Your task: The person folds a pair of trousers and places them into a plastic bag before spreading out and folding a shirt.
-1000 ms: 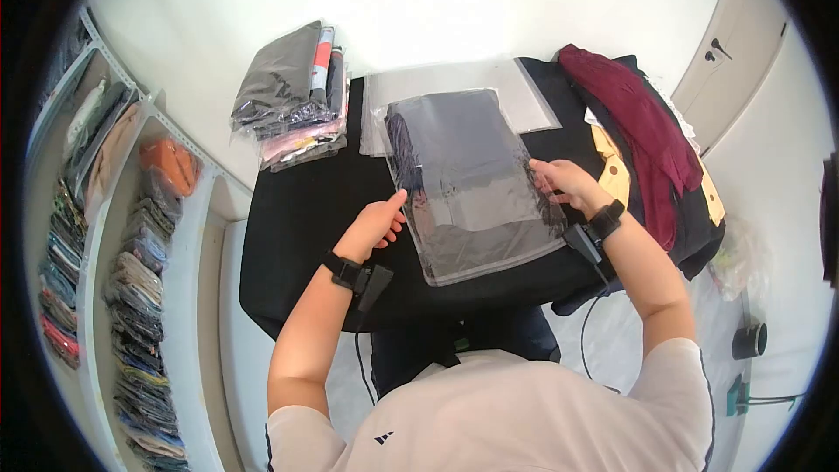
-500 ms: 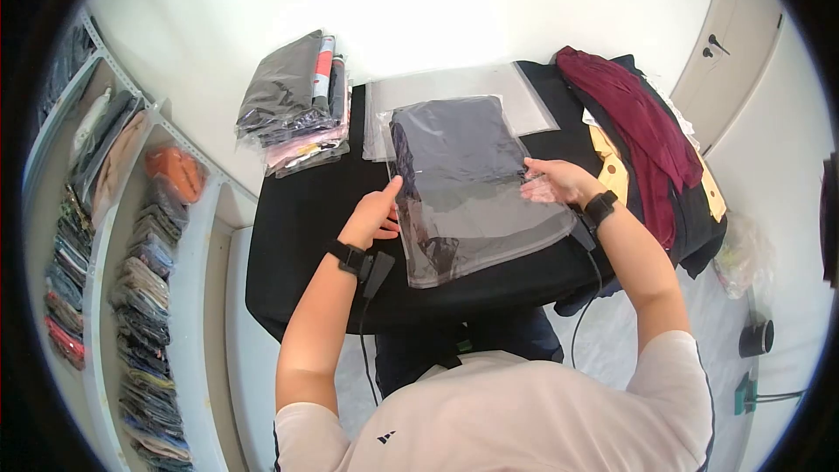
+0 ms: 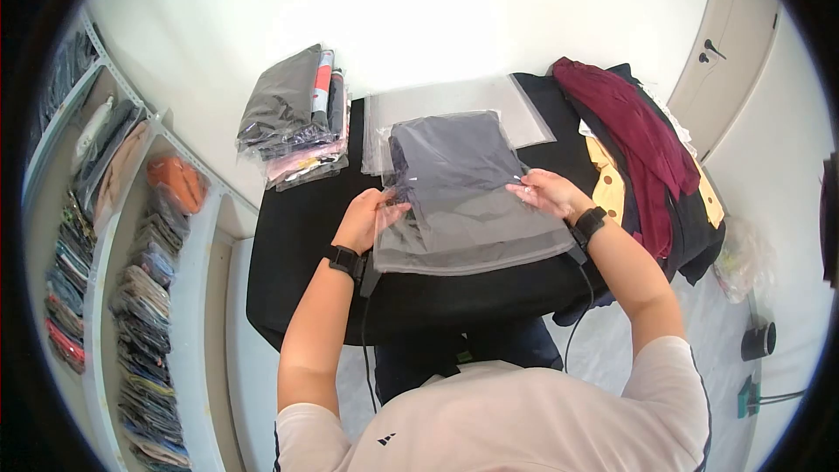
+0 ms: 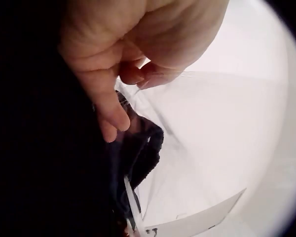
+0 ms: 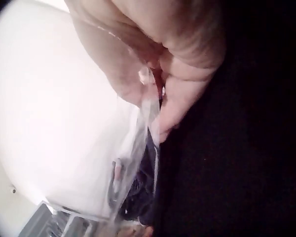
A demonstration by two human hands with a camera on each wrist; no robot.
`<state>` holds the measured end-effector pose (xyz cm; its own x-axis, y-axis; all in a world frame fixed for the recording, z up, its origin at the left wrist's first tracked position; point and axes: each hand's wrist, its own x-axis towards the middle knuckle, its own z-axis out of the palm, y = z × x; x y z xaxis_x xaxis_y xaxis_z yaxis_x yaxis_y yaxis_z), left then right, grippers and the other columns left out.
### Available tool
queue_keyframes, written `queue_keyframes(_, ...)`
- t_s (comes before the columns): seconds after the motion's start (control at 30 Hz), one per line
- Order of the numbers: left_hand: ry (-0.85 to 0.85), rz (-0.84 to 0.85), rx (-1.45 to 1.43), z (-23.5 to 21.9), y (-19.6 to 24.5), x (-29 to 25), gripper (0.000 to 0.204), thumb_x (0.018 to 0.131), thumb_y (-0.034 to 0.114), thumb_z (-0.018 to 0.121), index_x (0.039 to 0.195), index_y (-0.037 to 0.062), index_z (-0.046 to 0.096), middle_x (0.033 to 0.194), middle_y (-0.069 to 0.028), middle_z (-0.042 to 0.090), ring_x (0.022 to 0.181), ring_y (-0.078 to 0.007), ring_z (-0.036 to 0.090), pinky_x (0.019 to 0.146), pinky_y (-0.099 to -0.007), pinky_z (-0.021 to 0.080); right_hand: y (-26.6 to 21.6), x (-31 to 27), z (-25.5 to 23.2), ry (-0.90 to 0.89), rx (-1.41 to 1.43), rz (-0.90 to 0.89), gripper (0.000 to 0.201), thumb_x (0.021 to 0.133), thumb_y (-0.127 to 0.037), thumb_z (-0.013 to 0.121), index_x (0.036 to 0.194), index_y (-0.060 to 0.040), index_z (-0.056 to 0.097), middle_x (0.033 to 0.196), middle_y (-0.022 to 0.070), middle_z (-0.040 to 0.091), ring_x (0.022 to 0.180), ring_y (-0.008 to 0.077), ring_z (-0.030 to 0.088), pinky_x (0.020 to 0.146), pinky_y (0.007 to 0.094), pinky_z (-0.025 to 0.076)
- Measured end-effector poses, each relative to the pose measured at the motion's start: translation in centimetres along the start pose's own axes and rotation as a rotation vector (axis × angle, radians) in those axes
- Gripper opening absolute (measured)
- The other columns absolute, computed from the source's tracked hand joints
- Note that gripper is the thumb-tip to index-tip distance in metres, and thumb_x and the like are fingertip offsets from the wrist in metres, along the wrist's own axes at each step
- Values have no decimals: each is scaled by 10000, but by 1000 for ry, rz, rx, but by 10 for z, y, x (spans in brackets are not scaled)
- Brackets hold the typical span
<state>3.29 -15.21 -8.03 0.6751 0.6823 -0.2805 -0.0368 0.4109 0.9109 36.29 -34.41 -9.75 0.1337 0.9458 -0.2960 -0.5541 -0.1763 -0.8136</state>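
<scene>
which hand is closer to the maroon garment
Right: the right hand pinches the right edge of the bag, left of the maroon garment; the left hand grips the left edge, farther from it.

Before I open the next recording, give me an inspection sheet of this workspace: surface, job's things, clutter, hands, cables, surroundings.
Surface: black-draped table.
Job's things: dark folded garment inside a clear plastic bag.
Clutter: stack of bagged clothes at back left; flat clear plastic at the back; maroon garment over other clothes at right.
Left hand: pinches the bag's left side.
Right hand: pinches the bag's right side.
Cables: left cable and right cable, one below each wrist.
Surroundings: shelves with bagged clothing at left, white wall ahead, door at right.
</scene>
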Motion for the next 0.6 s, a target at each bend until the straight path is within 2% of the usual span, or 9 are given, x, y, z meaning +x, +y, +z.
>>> queue_keyframes(0.03, -57, 91, -96, 2, 1, -1, 121, 922, 69, 427, 840, -9, 468, 1152, -210, 540, 1023, -319, 615, 890, -379, 513, 0, 0, -1, -110, 47, -25, 138, 927, -36, 514, 789, -38, 508, 958, 148, 623, 969, 194, 647, 777, 245, 548)
queue_keyframes(0.17, -113, 341, -230, 17, 6, -9, 147, 929, 47, 422, 795, 2, 462, 1104, -191, 539, 1067, -343, 600, 950, -381, 488, 1, -8, 18, -12, 61, -196, 166, 928, -18, 499, 764, -30, 486, 945, 136, 610, 950, 183, 644, 793, 237, 538)
queue_keyframes(0.23, -106, 350, -219, 19, 8, -20, 136, 929, 40, 410, 807, 10, 459, 1106, -191, 543, 1097, -347, 584, 989, -371, 461, -2, -24, 34, 4, 61, -325, 194, 928, -15, 494, 739, -36, 459, 893, 112, 604, 981, 174, 629, 809, 237, 533)
queue_keyframes(0.3, -140, 372, -241, 22, 9, -35, 116, 924, 34, 409, 820, 11, 456, 1159, -210, 532, 1124, -344, 568, 1009, -374, 443, 0, -48, 51, 84, 26, -295, 212, 923, 2, 489, 721, -47, 451, 796, 61, 572, 1015, 155, 604, 825, 244, 531)
queue_keyframes(0.37, -160, 352, -217, 22, 4, -59, 96, 916, 24, 412, 831, 8, 454, 1210, -230, 515, 1148, -334, 555, 1017, -364, 434, 16, -63, 32, -132, -34, -355, 217, 919, 10, 491, 717, -66, 470, 764, 31, 549, 1041, 144, 585, 843, 249, 508)
queue_keyframes(0.43, -158, 288, -153, 28, -1, -91, 87, 915, 23, 410, 839, 3, 449, 1224, -232, 511, 1140, -316, 562, 1016, -364, 436, 31, -89, 34, -29, -99, -272, 230, 930, -14, 511, 713, -86, 483, 814, 23, 581, 1005, 159, 612, 820, 230, 460)
queue_keyframes(0.5, -115, 188, -94, 13, -19, -109, 112, 918, 38, 429, 812, 12, 458, 1233, -225, 518, 1110, -285, 586, 991, -339, 448, 47, -116, 40, -16, 13, -255, 200, 942, -58, 531, 743, -69, 519, 836, 38, 596, 1032, 185, 619, 776, 223, 497)
queue_keyframes(0.57, -152, -18, 269, -2, -37, -123, 128, 923, 62, 453, 827, 5, 515, 1232, -183, 535, 1055, -248, 616, 924, -308, 480, 52, -142, 49, 182, -64, -1, 134, 949, -99, 538, 860, -19, 599, 887, 65, 628, 947, 197, 660, 752, 223, 543)
queue_keyframes(0.6, -144, 7, 344, -7, -40, -129, 99, 911, 33, 484, 912, -7, 574, 1176, -144, 567, 1017, -213, 622, 780, -264, 503, 56, -148, 45, 162, -90, 47, 131, 951, -105, 538, 885, -11, 601, 892, 64, 628, 916, 186, 663, 748, 218, 539)
